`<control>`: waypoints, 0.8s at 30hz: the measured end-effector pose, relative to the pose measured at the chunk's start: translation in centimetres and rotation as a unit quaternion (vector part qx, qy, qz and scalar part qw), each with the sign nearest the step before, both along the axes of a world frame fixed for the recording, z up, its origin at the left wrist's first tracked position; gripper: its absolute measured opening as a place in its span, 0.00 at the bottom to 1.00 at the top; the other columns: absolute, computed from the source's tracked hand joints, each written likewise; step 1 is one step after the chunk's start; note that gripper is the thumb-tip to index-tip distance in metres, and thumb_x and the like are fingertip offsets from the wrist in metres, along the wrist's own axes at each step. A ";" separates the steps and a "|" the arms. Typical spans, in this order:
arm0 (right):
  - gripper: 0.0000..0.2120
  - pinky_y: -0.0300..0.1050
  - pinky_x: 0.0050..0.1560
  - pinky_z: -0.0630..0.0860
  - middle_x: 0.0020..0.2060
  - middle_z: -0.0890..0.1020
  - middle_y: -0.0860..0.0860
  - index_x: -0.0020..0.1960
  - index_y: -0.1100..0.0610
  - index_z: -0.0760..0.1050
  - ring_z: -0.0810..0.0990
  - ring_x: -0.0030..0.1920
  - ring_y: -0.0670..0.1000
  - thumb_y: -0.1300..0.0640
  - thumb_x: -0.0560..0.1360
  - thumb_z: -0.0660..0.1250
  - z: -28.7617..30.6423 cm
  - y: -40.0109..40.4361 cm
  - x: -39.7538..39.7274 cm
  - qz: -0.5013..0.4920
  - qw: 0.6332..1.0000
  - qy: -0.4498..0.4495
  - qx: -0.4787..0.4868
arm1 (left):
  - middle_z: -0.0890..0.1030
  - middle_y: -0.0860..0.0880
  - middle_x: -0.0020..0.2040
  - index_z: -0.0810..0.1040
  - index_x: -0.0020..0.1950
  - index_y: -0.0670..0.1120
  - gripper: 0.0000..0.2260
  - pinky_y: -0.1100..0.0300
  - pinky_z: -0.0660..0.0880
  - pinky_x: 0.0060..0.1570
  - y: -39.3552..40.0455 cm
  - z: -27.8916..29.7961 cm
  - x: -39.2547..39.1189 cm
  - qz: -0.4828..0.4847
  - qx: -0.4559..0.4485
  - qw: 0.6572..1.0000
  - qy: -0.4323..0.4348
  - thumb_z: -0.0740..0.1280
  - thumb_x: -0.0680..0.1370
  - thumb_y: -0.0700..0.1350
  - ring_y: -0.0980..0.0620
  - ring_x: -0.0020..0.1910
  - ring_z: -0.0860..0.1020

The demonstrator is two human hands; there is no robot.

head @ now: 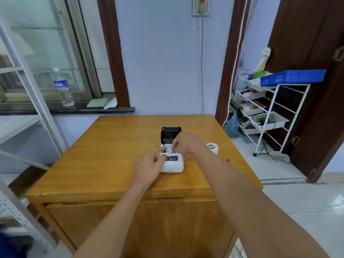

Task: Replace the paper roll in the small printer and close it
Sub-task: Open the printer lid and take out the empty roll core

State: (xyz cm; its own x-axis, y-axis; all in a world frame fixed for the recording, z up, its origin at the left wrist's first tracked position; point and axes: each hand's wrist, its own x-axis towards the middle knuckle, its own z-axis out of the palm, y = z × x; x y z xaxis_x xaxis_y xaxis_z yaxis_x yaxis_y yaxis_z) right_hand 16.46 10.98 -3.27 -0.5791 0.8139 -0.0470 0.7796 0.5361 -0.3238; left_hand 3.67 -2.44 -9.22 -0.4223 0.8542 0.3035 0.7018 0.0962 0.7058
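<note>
Resting on the small white printer [172, 162], the left hand [149, 167] curls loosely over its left front corner, fingers bent and gripping nothing clearly. The right hand [183, 143] pinches at the paper bay; what it holds is hidden. The printer's black lid [170, 134] stands open behind. A paper roll [212, 148] stands right of the printer, near the wooden table [104, 155] edge. Bare tabletop surrounds the printer.

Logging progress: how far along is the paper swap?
Done: the printer lid is up. In hand: the left hand steadies the body while the right hand works at the paper bay; whether paper is seated is hidden. A paper roll stands on the table. Left: closing the lid.
</note>
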 end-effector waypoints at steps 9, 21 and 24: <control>0.04 0.46 0.45 0.77 0.51 0.86 0.46 0.47 0.45 0.85 0.84 0.52 0.52 0.53 0.78 0.73 0.0 -1.0 -0.2 -0.012 0.997 -0.013 0.078 | 0.71 0.55 0.32 0.81 0.66 0.62 0.14 0.57 0.61 0.29 -0.4 0.4 0.1 0.006 0.005 1.000 -0.011 0.64 0.82 0.54 0.55 0.31 0.71; 0.04 0.49 0.47 0.81 0.49 0.87 0.45 0.48 0.48 0.88 0.83 0.48 0.49 0.52 0.73 0.77 3.6 -0.2 2.2 -0.004 0.992 0.075 0.098 | 0.73 0.54 0.32 0.81 0.67 0.61 0.15 0.55 0.68 0.30 -0.3 0.2 0.0 0.000 0.009 1.000 -0.001 0.65 0.81 0.55 0.54 0.31 0.74; 0.06 0.45 0.44 0.76 0.46 0.84 0.44 0.49 0.50 0.88 0.79 0.47 0.45 0.49 0.74 0.77 4.8 0.6 3.8 0.030 0.993 0.073 0.090 | 0.75 0.53 0.33 0.81 0.66 0.62 0.14 0.55 0.69 0.30 -0.2 0.2 0.0 0.003 -0.003 1.000 0.016 0.64 0.82 0.56 0.53 0.33 0.76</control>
State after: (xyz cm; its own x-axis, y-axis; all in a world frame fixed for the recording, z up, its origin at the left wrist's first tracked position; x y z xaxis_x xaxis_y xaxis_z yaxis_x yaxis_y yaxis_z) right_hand 20.26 11.55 1.55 -0.6173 0.7647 0.1847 0.6958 0.6403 -0.3255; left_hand 3.71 -2.69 -9.03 -0.4176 0.8536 0.3115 0.7231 0.1045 0.6828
